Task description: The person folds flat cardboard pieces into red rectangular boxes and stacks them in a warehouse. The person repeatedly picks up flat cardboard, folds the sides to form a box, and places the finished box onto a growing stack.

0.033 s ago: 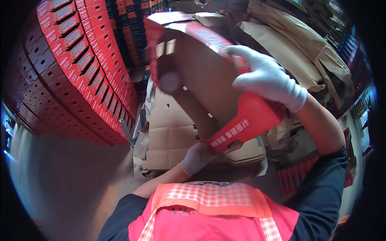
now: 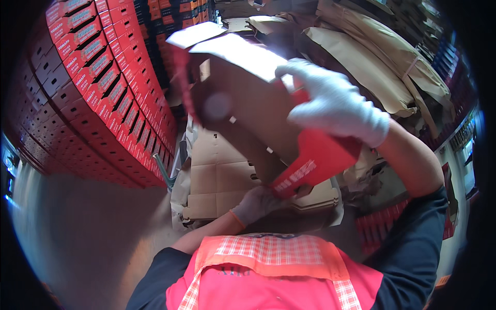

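A cardboard box, red outside and brown inside, is held tilted in front of me, its open side showing; its far edge is blurred. My right hand, in a white glove, grips its right end, with the thumb apart from the other fingers across the wall. At the near lower corner my left hand, also gloved, is closed on the red side, its fingertips partly hidden. Beneath the box lies a stack of flat brown cardboard blanks, partly covered by it.
Tall stacks of red boxes rise on the left, with dark and orange boxes behind. Large brown paper-wrapped bundles lie at the far right. More red boxes stand low by my right arm. Grey floor shows at left.
The box has shifted a little to the left and tipped, so its far flaps catch more light. My right hand has moved left with it; the left hand has shifted slightly right.
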